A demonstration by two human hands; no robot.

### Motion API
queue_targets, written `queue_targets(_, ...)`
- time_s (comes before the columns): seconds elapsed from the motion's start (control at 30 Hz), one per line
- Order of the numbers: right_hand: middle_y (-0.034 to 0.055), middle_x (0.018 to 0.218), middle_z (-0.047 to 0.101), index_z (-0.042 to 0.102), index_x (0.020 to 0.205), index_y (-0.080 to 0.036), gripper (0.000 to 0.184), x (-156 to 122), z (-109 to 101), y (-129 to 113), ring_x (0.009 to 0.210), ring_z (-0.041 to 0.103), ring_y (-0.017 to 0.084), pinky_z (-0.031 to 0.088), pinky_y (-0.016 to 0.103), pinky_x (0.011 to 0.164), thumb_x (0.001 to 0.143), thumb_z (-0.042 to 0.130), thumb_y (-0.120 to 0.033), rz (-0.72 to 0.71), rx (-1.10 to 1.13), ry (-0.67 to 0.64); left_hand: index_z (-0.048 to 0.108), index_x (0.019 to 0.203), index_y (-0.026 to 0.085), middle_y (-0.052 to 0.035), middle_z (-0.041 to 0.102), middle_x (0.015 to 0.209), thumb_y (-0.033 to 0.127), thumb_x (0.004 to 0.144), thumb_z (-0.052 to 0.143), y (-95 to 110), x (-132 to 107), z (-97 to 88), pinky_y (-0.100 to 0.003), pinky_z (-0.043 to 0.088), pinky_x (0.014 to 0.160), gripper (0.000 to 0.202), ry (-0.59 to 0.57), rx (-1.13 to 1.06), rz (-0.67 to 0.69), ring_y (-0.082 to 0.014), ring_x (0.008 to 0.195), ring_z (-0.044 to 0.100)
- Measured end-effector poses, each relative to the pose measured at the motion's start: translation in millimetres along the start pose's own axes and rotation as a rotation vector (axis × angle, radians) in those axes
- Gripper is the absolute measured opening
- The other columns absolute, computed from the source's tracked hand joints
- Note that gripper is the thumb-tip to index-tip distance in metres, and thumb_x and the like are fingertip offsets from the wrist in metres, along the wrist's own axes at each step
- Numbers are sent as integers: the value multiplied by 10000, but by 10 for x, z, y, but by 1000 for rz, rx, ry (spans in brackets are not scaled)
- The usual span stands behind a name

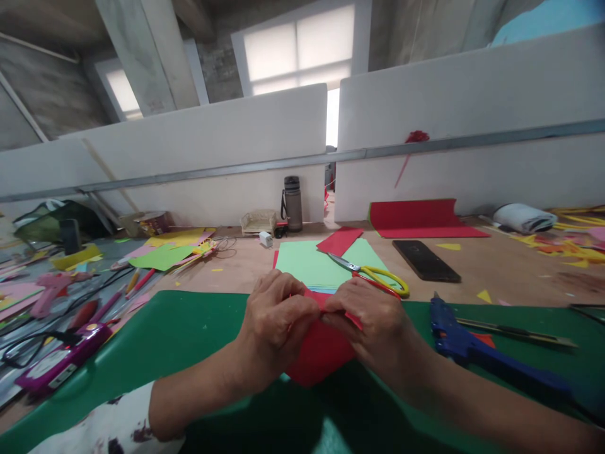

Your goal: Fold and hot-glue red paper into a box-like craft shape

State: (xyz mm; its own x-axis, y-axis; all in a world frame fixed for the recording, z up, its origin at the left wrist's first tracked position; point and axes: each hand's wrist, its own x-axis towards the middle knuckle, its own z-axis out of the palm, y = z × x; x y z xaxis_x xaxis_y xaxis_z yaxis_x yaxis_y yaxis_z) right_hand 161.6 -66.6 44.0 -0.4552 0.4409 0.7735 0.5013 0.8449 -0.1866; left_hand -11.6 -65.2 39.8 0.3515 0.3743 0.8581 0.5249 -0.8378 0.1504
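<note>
Forearms [472,391], both hands [276,318], fingers [305,308] tight on red paper [321,356]

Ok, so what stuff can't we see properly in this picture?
- Held red paper, head view: the pinched part is hidden by the fingers of the left hand and right hand.
- Pale green sheets, head view: near edge partly behind the hands.
- Purple device, head view: print too small and blurred.
- White sleeve, head view: cut off by bottom edge.

The brown table [501,261] bears a green mat [193,325], a black phone [425,260] and an upright grey bottle [293,207].
</note>
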Motion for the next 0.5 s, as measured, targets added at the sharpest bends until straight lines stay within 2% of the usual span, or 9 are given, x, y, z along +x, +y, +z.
queue_targets(0.13,-4,626,592,573,695,-177,202,-3,1,22,603,507,125,359,288,647,873,489,-135,-14,2,-20,605,738,178,-4,498,705,99,809,553,-8,-14,12,-270,390,621,119,7,6,6,-124,674,450)
queue_targets(0.23,11,648,619,603,722,-179,208,-5,-7,30,616,520,134,358,300,666,883,476,-145,-10,-8,-57,611,758,181,-42,549,858,85,791,571,-21,2,-21,-309,426,710,109,-4,-11,13,-155,798,501)
queue_targets(0.33,8,648,624,617,760,-181,191,-12,-13,33,607,519,131,352,310,681,880,475,-137,-9,6,-78,613,841,190,-74,586,1027,76,767,590,-43,48,-78,-381,424,846,138,-95,-92,-6,-202,961,518)
queue_targets(0.43,0,645,619,616,757,-185,191,-19,-16,36,598,511,124,350,321,711,869,475,-122,-14,17,-70,622,913,192,-59,644,960,47,746,600,-67,98,-127,-389,425,850,222,-217,-219,-57,-196,910,549)
queue_targets(0.5,-2,644,619,617,753,-186,196,-18,-22,33,604,515,124,348,337,748,865,474,-113,-7,20,-72,645,872,178,-55,662,893,49,745,611,-76,124,-144,-365,442,804,185,-279,-301,-123,-184,846,566)
